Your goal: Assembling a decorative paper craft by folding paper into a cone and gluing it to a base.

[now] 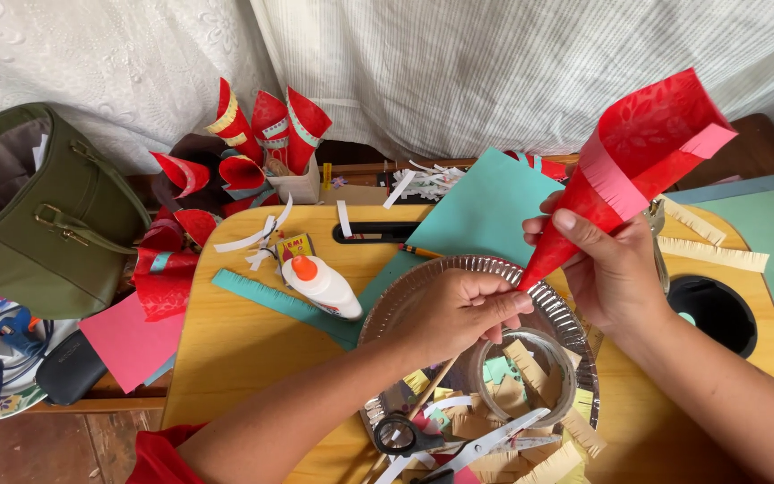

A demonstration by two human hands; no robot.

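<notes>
Near me, on the silver foil plate (575,336), lie one pair of scissors (459,444) and one tape ring (530,372). Above the plate, my left hand (459,309) pinches the pointy tip of one red paper cone (638,161). My right hand (611,269) wraps around its middle. The cone slants, wide mouth up and right. Left of the plate lies one glue bottle (320,284). Farther back stand three finished cones (266,125).
</notes>
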